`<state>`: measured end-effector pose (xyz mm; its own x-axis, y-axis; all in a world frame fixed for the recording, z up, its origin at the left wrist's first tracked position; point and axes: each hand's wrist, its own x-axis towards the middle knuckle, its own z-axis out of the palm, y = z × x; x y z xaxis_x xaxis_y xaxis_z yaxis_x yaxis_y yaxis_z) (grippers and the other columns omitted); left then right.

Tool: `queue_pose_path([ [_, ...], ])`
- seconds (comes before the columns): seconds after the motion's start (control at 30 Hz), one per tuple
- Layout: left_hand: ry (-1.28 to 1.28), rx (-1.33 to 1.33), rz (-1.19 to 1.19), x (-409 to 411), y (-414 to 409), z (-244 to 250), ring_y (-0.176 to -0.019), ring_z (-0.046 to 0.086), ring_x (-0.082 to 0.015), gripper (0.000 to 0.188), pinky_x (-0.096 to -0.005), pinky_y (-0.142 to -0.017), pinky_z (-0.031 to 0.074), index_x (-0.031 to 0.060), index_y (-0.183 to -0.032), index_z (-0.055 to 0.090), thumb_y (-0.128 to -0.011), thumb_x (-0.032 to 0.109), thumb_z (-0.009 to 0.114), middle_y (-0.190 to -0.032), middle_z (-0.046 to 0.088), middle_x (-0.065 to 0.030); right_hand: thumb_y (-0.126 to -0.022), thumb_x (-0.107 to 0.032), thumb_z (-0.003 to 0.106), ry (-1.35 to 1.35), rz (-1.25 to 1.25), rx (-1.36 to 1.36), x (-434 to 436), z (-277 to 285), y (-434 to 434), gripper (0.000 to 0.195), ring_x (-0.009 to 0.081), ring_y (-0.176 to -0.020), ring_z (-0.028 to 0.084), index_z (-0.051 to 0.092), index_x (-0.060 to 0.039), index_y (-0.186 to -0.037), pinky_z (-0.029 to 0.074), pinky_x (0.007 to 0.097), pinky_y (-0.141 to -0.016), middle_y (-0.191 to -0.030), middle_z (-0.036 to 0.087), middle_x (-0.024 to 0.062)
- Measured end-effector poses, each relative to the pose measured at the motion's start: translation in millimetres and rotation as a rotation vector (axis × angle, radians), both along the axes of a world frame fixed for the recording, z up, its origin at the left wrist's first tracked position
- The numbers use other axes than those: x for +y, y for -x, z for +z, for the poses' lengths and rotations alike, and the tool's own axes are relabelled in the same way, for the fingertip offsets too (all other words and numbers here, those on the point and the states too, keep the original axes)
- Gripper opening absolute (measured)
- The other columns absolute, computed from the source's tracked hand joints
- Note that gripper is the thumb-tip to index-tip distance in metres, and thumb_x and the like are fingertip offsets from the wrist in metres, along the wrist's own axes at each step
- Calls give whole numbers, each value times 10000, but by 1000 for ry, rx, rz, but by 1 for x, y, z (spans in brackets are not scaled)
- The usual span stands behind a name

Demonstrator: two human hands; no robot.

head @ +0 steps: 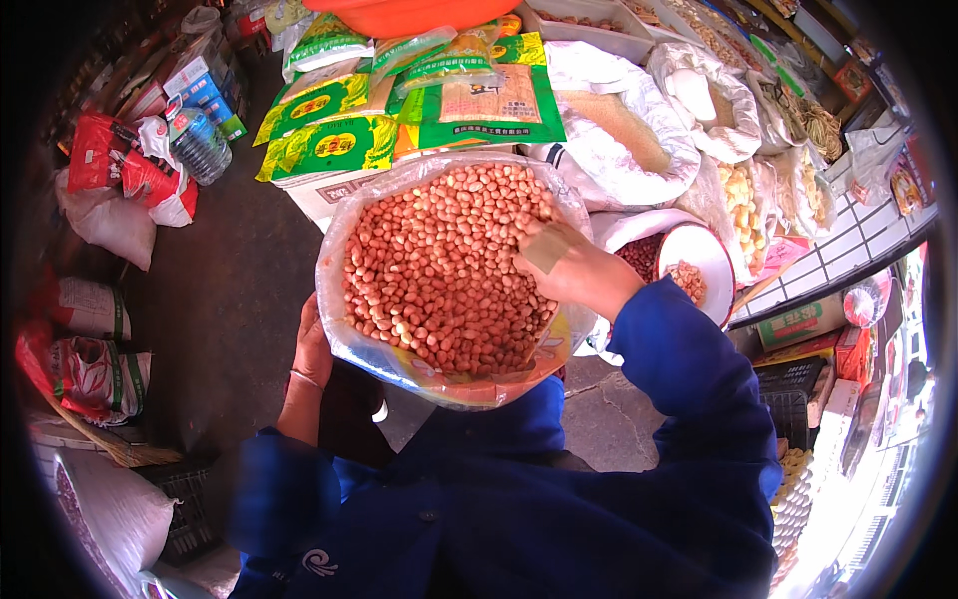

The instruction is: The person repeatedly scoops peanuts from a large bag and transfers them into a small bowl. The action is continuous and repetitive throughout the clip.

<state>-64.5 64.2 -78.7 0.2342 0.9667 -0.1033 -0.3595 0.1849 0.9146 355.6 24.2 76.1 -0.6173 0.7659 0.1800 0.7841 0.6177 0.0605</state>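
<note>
A wide basin (441, 395) lined with clear plastic stands before me, filled with shelled, red-skinned peanuts (449, 262). My right hand (565, 262) reaches in from the right, a tan patch on its back; its fingertips touch the peanuts at the right side, and whether they hold any is hidden. At the basin's left outer wall, my left hand (313, 344) rests against the rim, a thin bracelet at its wrist, its fingers partly hidden by the basin. To the right, a white enamel bowl (715, 258) with some pinkish nuts sits tilted on a sack of dark red beans or nuts.
Green and yellow packets (337, 146) lie on a box behind the basin, beside an orange basin (419, 15). Open white sacks of grain (636, 135) stand at the back right. On the floor at left are red bags (97, 153) and a large plastic bottle (198, 142).
</note>
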Motion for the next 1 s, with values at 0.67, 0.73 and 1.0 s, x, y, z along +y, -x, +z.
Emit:
queue_pose_path([
  [0.67,12,10,12,-1,1,0,-1339,441,-244,742,-384,-1137,327,22,-1457,374,-871,347,694,-1434,478,-112,-729,-74,665,105,-259,21,-12,7,-11,123,247,-940,612,712,-108,-837,460,419,-830,-855,680,65],
  [0.73,29,20,27,-1,-3,1,-1339,441,-243,747,-382,-1138,327,22,-1457,377,-869,353,697,-1435,478,-111,-676,-62,691,46,-245,-105,-11,3,-8,230,220,-998,579,731,-83,-902,425,407,-855,-918,662,23],
  [1.0,-5,-1,8,1,-1,-1,-1340,442,-232,722,-377,-1135,332,13,-1458,373,-886,326,683,-1448,470,-108,-816,26,587,-101,-269,285,16,24,-1,401,301,-1091,638,686,-122,-1176,492,428,-884,-1229,662,104],
])
